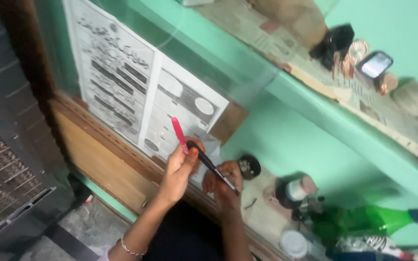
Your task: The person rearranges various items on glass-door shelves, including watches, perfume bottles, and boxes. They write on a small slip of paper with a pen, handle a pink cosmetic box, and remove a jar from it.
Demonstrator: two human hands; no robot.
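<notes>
My left hand (176,173), with a thin bracelet on its wrist, is closed around a slim pink stick (178,134) that points up past the fingers. My right hand (224,186) sits close beside it and grips a thin black pencil-like stick (214,169). This stick runs slanted from my left thumb down to a pale tip by my right fingers. Both hands are held in front of a newspaper sheet (122,82) stuck on a glass pane. Whether the left thumb presses on the black stick's upper end is unclear.
A wooden frame (97,154) runs under the pane. A green shelf (315,104) lined with newspaper carries a black object (335,41), a small mirror-like item (374,64) and round trinkets. Below are a round black lid (249,166), a small jar (298,188), a green bottle (368,220) and a white lid (293,244).
</notes>
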